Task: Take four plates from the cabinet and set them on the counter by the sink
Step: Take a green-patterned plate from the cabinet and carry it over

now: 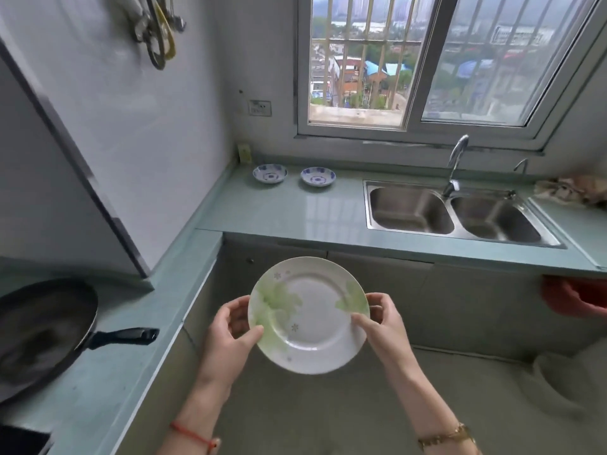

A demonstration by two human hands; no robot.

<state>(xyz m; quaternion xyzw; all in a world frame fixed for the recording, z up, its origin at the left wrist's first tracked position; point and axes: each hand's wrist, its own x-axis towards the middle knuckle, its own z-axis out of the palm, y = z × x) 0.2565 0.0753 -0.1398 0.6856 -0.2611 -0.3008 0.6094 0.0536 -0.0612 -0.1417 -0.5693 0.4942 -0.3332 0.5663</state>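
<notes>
left hand (230, 326) and right hand (381, 320) each grip opposite rims of the plate (308, 315), thumbs on top, fingers under. plate tilted toward camera, held in the air above the floor, short of the worktop (285, 211) edge. two small bowls (270, 173) at the back; bare worktop between them and sink (456, 208).

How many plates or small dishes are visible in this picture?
3: a green-patterned plate held by both hands, and two small blue-patterned dishes on the counter left of the sink.
</notes>
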